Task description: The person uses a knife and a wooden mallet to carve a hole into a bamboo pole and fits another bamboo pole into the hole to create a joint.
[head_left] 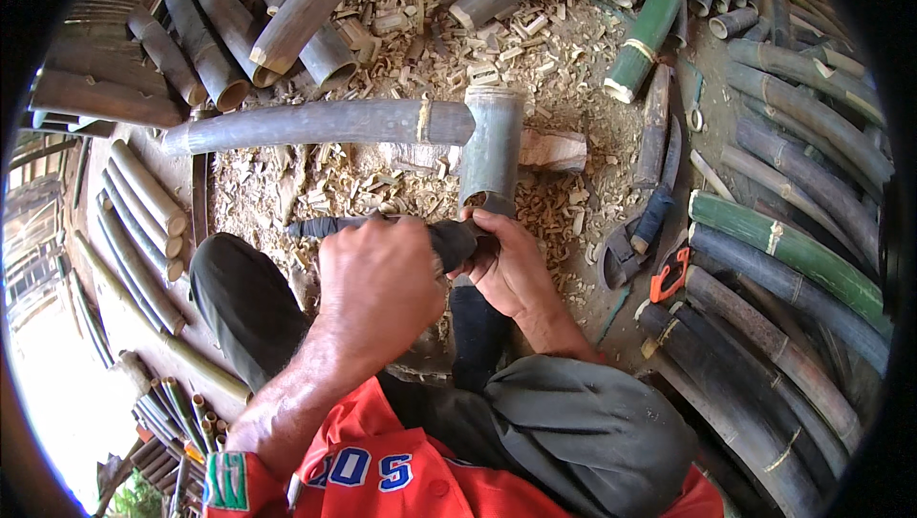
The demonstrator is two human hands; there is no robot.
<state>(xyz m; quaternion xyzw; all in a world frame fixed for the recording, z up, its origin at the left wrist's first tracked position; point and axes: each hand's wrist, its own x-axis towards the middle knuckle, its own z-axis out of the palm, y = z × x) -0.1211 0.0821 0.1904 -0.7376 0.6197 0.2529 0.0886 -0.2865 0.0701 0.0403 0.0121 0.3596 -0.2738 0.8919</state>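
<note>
My left hand (380, 274) is closed around a tool with a dark wrapped handle (320, 227), which lies crosswise in front of me. The handle's thicker dark end (453, 243) comes out of the fist toward my right hand (516, 270). My right thumb and fingers are bent together beside that end, just below a short upright bamboo tube (491, 150); what they grip is hidden. The tube's lower opening is close to my right thumb. A long grey bamboo pole (315, 124) meets the tube's left side, with a pale node ring near the joint.
Pale shavings (401, 50) cover the ground around a wood block (554, 150). Bamboo lengths are stacked at the upper left (205, 36) and along the right, including green ones (793, 255). An orange-handled saw (670, 274) and a sandal (621, 251) are right of my hands.
</note>
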